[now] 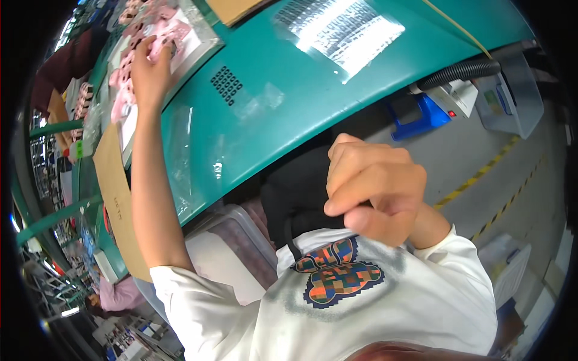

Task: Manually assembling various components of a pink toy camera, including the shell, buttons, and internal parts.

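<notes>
My left hand (pixel 151 73) reaches over a white tray (pixel 190 43) at the far left of the bench. Its thumb and fingers close around a small pink part (pixel 158 46). More pink parts (pixel 124 77) lie in rows and heaps about that hand, some with dark details; their exact kind is unclear. Nearer my body, my right hand (pixel 379 189) is raised in front of the bench edge. Its fingers are curled with the thumb pressed to the index finger, and whatever they may hold is hidden.
On the green bench (pixel 265 138) lie a small grid of black pieces (pixel 226 85) and a shiny clear plastic bag (pixel 343 33). A cardboard piece (pixel 117 201) stands by my left forearm. Below are a lidded bin (pixel 232 253), a blue-and-white device (pixel 430 117) and a clear bin (pixel 524 96).
</notes>
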Tool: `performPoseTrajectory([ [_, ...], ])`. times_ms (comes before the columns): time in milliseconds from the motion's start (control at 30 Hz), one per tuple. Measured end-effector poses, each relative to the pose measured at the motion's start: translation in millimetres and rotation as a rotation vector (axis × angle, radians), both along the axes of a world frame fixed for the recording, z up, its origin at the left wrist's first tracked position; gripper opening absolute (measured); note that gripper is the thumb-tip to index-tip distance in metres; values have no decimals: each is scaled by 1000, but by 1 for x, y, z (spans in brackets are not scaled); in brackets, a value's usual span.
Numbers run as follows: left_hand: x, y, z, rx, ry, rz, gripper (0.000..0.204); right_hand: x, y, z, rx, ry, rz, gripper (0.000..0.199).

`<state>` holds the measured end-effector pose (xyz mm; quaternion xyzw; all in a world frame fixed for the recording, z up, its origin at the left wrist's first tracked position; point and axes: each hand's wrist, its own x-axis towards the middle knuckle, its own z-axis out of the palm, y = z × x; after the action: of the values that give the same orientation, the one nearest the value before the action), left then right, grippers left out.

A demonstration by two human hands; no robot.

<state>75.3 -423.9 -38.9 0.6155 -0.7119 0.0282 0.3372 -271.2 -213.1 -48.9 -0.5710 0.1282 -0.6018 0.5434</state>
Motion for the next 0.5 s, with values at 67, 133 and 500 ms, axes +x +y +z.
performPoseTrajectory([
  [67,-9,-10,-1,88,31,57,49,-1,1,5,-83,29,-124,7],
  [133,-14,-12,-3,170,55,131,50,-1,4,8,-172,57,-229,5],
  [500,5,43,1,-90,14,57,49,15,7,13,-327,111,-248,24],
])
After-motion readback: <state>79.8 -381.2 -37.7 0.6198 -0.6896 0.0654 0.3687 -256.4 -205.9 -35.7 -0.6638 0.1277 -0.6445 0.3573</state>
